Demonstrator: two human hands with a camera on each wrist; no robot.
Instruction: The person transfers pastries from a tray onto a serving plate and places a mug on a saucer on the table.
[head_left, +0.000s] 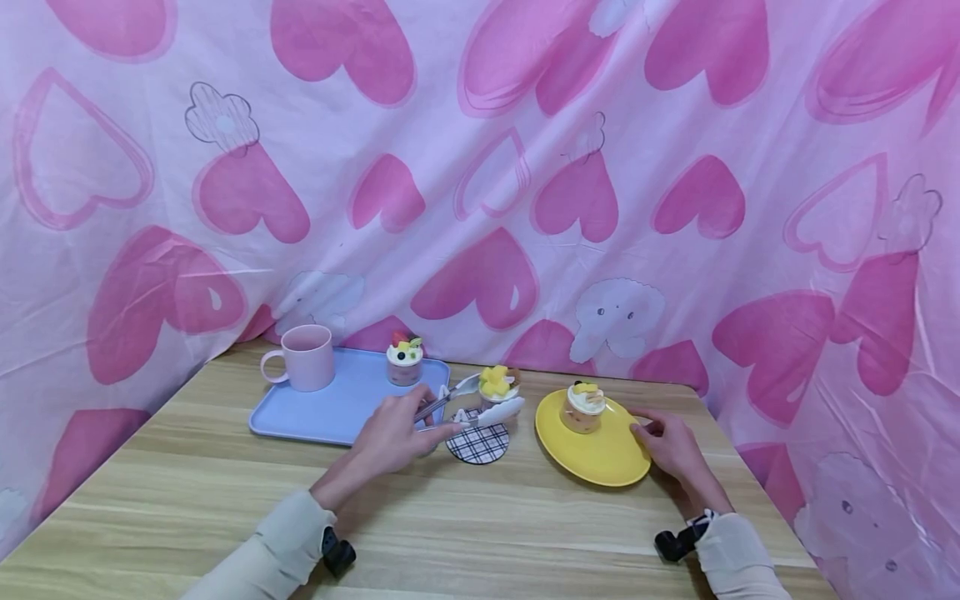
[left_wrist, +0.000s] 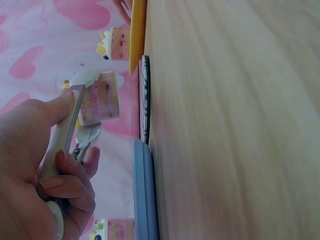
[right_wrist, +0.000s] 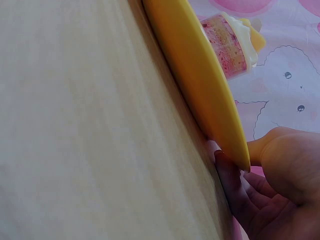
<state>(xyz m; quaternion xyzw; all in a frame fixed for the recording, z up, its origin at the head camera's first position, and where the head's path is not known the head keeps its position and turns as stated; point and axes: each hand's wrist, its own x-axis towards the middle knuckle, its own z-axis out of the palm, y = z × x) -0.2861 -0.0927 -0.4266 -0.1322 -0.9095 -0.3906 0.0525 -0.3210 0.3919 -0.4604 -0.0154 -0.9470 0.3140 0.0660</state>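
While clasping tongs (left_wrist: 62, 134) round a dessert cup (left_wrist: 101, 101) raised above the checked coaster (head_left: 480, 446), with the left grip (head_left: 392, 429), pinches the yellow plate (head_left: 600, 460) by its rim with the right grip (head_left: 672, 448).

Dessert cup (head_left: 497, 382) partly hidden behind tongs (head_left: 504, 411), blue tray (left_wrist: 144, 195) cut off at left wrist view's bottom

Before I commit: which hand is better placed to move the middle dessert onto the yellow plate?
Likely the left hand: its tongs straddle that dessert; the right hand holds the plate.
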